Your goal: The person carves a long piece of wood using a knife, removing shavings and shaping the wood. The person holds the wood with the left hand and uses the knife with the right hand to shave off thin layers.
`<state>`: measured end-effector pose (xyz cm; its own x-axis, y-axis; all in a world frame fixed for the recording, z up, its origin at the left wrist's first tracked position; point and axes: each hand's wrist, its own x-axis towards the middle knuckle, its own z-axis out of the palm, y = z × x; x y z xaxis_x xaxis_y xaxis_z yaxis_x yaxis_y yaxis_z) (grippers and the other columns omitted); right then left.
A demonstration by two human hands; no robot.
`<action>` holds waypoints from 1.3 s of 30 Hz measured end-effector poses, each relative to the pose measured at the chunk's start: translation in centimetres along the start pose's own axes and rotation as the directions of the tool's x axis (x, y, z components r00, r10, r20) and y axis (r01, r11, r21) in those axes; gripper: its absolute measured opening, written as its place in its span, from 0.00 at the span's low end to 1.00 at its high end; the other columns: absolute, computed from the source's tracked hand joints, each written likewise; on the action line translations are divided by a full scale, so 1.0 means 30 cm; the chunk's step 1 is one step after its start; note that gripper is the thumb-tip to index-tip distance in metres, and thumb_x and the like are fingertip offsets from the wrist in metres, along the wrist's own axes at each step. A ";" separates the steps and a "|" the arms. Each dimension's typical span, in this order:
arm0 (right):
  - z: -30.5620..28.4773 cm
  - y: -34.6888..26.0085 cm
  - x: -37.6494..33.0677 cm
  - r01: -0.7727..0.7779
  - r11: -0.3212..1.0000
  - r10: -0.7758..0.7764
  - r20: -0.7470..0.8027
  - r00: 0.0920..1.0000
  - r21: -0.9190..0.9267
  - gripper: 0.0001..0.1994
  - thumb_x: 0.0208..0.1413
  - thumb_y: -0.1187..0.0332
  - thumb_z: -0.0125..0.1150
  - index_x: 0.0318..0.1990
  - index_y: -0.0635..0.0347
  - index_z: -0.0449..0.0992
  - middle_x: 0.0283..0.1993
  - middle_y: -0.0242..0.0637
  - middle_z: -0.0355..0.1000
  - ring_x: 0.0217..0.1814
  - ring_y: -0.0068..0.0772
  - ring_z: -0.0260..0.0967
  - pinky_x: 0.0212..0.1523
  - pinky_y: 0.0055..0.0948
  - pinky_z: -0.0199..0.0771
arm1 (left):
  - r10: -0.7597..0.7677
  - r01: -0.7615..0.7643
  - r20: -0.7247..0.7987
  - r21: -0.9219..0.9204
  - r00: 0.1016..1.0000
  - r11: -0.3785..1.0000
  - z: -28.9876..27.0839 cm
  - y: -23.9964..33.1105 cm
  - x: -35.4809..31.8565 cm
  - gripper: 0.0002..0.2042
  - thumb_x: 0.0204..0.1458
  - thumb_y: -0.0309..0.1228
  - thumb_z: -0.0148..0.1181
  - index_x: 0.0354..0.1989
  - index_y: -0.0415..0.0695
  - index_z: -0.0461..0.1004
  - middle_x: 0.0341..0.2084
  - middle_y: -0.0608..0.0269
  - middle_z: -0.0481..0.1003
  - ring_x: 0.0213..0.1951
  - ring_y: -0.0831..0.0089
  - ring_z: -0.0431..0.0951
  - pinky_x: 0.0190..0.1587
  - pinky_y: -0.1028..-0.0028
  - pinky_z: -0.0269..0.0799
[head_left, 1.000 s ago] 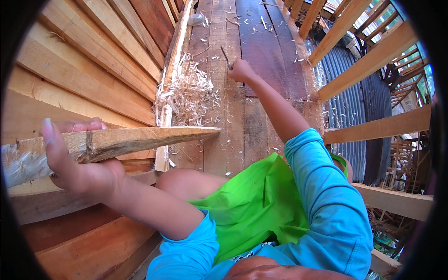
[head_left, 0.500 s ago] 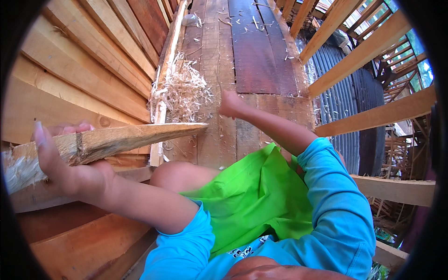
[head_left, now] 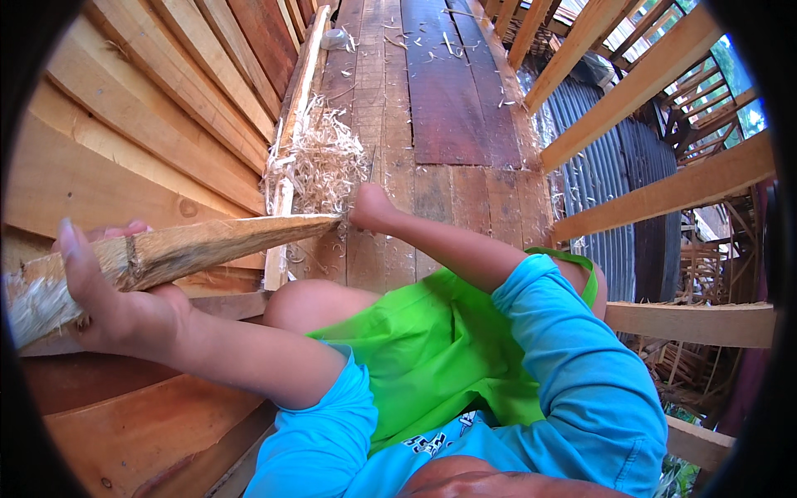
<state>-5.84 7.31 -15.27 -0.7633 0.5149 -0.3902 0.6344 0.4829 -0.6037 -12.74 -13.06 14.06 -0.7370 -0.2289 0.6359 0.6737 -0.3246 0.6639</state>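
A long piece of wood (head_left: 207,249), rough and splintered at its near left end and tapering to a point at the other, lies across my left side. My left hand (head_left: 116,290) is wrapped round its thick end, thumb on the near side and fingers over the top. My right hand (head_left: 371,209) is closed in a fist beside the wood's pointed tip. A thin dark line, like a blade seen edge-on, rises from that fist; its handle is hidden in my fingers. Pale curled wood shavings (head_left: 328,170) are heaped just beyond the tip.
Wooden planks (head_left: 158,108) form a wall along my left. A narrow timber (head_left: 286,174) runs along the floor beside it. Upright wooden slats (head_left: 631,91) line the right, with corrugated metal sheets (head_left: 602,183) beyond. A clear plastic object (head_left: 336,39) lies at the far left.
My right hand has moved left and slightly nearer, to the pointed tip of the wood. The wood's tip has shifted a little to the left in my left hand's grip.
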 end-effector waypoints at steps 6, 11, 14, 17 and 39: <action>-0.060 -0.021 -0.120 0.008 0.967 0.016 -0.090 0.996 0.256 0.12 0.43 0.81 0.54 0.33 0.89 0.69 0.24 0.59 0.73 0.20 0.47 0.76 0.15 0.38 0.75 | -0.021 0.022 -0.047 0.031 0.999 0.999 -0.030 0.016 0.006 0.11 0.49 0.29 0.65 0.27 0.35 0.70 0.17 0.58 0.69 0.20 0.66 0.71 0.26 0.70 0.71; 0.091 0.055 -0.027 -0.052 0.992 0.084 -0.280 0.956 0.118 0.29 0.44 0.80 0.54 0.53 0.95 0.54 0.27 0.59 0.73 0.24 0.48 0.76 0.19 0.40 0.77 | -0.025 0.025 -0.047 -0.003 0.999 1.000 -0.035 0.018 0.015 0.11 0.49 0.29 0.66 0.27 0.35 0.70 0.17 0.57 0.69 0.20 0.66 0.71 0.26 0.70 0.71; 0.139 0.079 0.053 0.027 0.998 -0.012 -0.219 0.976 0.064 0.37 0.45 0.79 0.54 0.60 0.95 0.42 0.30 0.61 0.73 0.25 0.49 0.76 0.22 0.41 0.78 | -0.035 0.035 -0.060 0.008 0.998 0.999 -0.035 0.028 0.019 0.12 0.49 0.31 0.65 0.26 0.36 0.69 0.16 0.57 0.68 0.19 0.67 0.70 0.25 0.70 0.70; 0.132 -0.020 0.046 -0.016 0.992 0.037 -0.174 0.984 0.125 0.41 0.46 0.78 0.56 0.62 0.93 0.38 0.31 0.62 0.73 0.25 0.50 0.76 0.24 0.40 0.78 | 0.000 0.006 -0.079 0.078 0.997 0.997 -0.065 0.040 0.027 0.14 0.51 0.34 0.62 0.21 0.37 0.68 0.15 0.59 0.66 0.18 0.67 0.69 0.25 0.70 0.68; 0.195 -0.110 0.021 -0.073 0.975 0.136 -0.304 0.943 0.208 0.38 0.48 0.75 0.58 0.60 0.93 0.44 0.37 0.64 0.74 0.42 0.54 0.76 0.43 0.39 0.78 | 0.083 -0.083 0.007 0.140 0.997 0.987 -0.101 0.087 0.027 0.16 0.54 0.35 0.56 0.18 0.40 0.65 0.14 0.59 0.64 0.17 0.66 0.67 0.27 0.69 0.66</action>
<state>-9.14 1.90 -17.60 -0.5961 0.7667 -0.2382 0.6494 0.2860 -0.7046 -11.74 -16.87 15.12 -0.6780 -0.2486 0.6917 0.7338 -0.1730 0.6570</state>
